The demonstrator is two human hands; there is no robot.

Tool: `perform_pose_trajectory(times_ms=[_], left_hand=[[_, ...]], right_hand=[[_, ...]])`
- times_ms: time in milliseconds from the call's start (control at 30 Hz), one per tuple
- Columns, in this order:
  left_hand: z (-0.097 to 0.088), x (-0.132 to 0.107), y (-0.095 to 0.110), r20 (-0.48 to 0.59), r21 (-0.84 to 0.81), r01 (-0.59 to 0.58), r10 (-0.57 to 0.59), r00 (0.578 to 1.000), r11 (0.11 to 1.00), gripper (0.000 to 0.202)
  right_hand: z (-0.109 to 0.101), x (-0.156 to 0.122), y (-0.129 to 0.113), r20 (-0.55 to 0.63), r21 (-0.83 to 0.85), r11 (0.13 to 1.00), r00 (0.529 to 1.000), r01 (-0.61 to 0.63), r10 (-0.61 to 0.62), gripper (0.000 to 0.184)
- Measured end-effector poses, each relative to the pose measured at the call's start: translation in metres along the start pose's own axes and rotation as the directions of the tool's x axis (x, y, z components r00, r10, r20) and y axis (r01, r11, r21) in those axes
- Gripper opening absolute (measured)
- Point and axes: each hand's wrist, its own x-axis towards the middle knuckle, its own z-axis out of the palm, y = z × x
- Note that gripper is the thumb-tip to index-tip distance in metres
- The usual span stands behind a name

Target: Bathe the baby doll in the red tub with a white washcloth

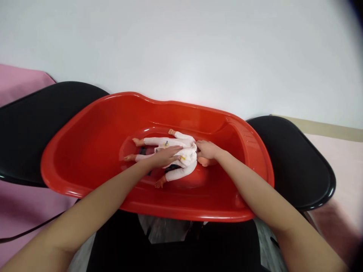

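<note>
A baby doll in a white long-sleeved outfit with small yellow prints lies in a red baby bathtub. Its bare feet point left and its head is at the right, mostly covered by my hand. My left hand rests on the doll's torso, fingers stretched out flat across the clothing. At the neck and collar, my right hand curls its fingers and thumb around the doll. Something dark shows beneath the doll's body; I cannot make out what it is.
The tub spans two black stools, one at the left and one at the right. Behind it rises a white wall. Pink cloth shows at the left, and a paler pink surface at the right.
</note>
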Motion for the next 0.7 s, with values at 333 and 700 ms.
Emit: perform_pose_trajectory(times_ms=[333, 700], left_hand=[[-0.006, -0.008, -0.021, 0.136, 0.018, -0.031, 0.028, 0.99, 0.999, 0.035], [0.03, -0.012, -0.033, 0.045, 0.048, -0.104, 0.102, 0.994, 0.993, 0.073]], right_hand=[[-0.002, 0.003, 0.004, 0.036, 0.028, 1.0, 0.999, 0.007, -0.008, 0.037], [0.01, 0.014, 0.024, 0.014, 0.045, 0.998, 0.999, 0.039, -0.04, 0.035]])
